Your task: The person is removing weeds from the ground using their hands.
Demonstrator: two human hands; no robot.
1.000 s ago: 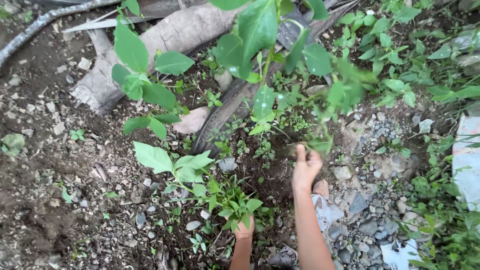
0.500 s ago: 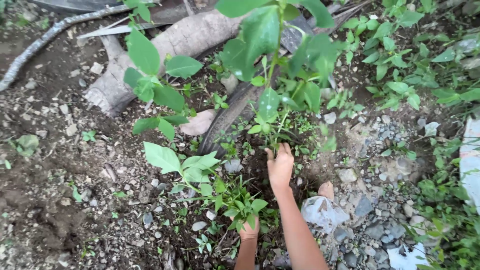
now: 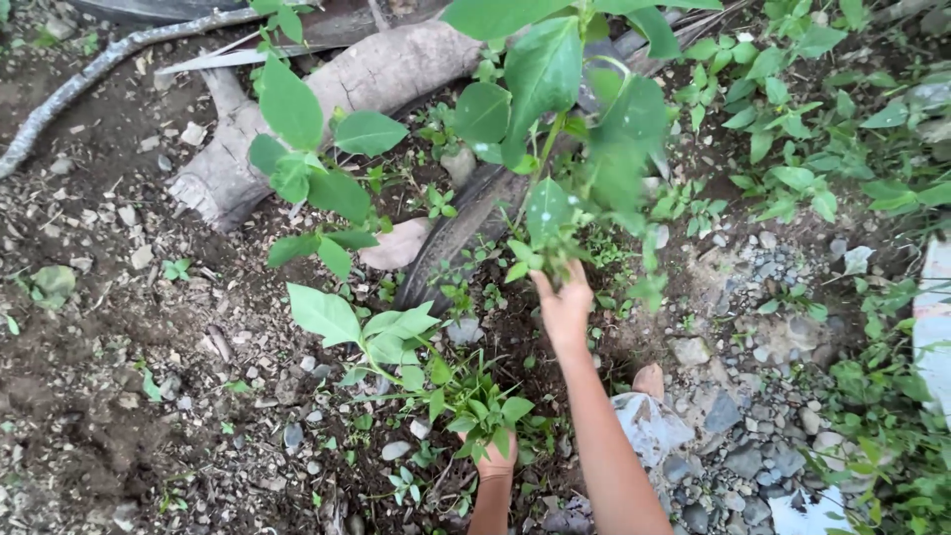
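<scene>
My left hand (image 3: 492, 458) sits low at the bottom centre, half hidden under a small clump of green weed (image 3: 477, 408), with its fingers closed at the clump's base. My right hand (image 3: 565, 303) is stretched forward over dark soil. Its fingers close around the lower stems of a leafy green plant (image 3: 540, 248), which stands beside a curved black rubber strip (image 3: 451, 238). Large leaves of a taller sapling (image 3: 540, 69) hang above the hand and blur part of the view.
A pale cut log (image 3: 367, 74) lies across the top, with a grey rope-like branch (image 3: 59, 94) to its left. Grey stones (image 3: 738, 436) and a crumpled whitish plastic scrap (image 3: 649, 426) lie at the right. More broad-leaved seedlings (image 3: 327, 312) grow at the left.
My right hand came down from the right to the soil, then rose and closed on the leafy plant's stems. My left hand stayed at the weed clump.
</scene>
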